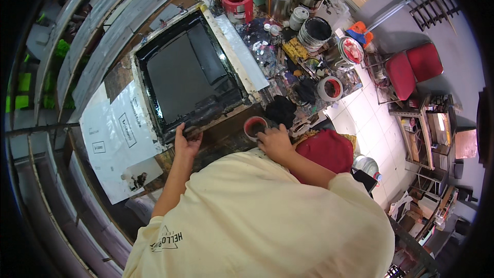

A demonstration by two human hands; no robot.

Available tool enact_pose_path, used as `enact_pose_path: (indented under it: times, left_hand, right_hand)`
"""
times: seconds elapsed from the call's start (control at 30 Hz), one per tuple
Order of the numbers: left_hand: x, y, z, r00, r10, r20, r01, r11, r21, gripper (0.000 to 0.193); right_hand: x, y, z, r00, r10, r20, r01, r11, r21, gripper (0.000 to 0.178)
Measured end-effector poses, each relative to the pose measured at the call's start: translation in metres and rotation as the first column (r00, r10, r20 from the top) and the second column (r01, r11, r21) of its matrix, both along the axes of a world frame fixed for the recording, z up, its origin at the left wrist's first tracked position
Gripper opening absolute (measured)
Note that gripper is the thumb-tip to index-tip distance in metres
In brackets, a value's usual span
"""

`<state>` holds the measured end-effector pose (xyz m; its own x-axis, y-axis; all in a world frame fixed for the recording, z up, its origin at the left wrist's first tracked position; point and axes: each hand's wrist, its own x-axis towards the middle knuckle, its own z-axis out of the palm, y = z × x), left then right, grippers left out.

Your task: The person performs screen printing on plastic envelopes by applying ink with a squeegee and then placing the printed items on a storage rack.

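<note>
Black-inked screen (180,77): left hand (188,143) at near edge, perhaps steadying; finger grip unclear
Red-lined cup (254,125): right hand (276,143) against side, clasp uncertain

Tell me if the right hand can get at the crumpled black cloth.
Likely yes: the black cloth lies just beyond the right hand, with nothing visible between them, though that hand is at a round red-lined object and may need to leave it first.
</note>
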<state>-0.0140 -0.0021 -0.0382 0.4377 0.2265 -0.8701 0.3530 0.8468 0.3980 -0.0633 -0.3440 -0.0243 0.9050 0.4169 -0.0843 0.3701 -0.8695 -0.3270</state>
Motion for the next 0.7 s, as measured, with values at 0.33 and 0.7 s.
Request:
enact_pose_path:
  times: [0.33,0.7]
  left_hand:
    - [-0.002,0.002,-0.007,0.997,-0.012,0.082,0.013,1.0,-0.014,0.056]
    - [-0.02,-0.003,-0.019,0.982,0.118,0.146,-0.111,0.992,-0.056,0.075]
  right_hand:
    - [0.03,0.023,-0.051,0.991,-0.116,0.061,0.117,0.993,-0.013,0.016]
    - [0.049,0.039,0.028,0.99,0.118,-0.074,-0.106,0.983,0.152,0.049]
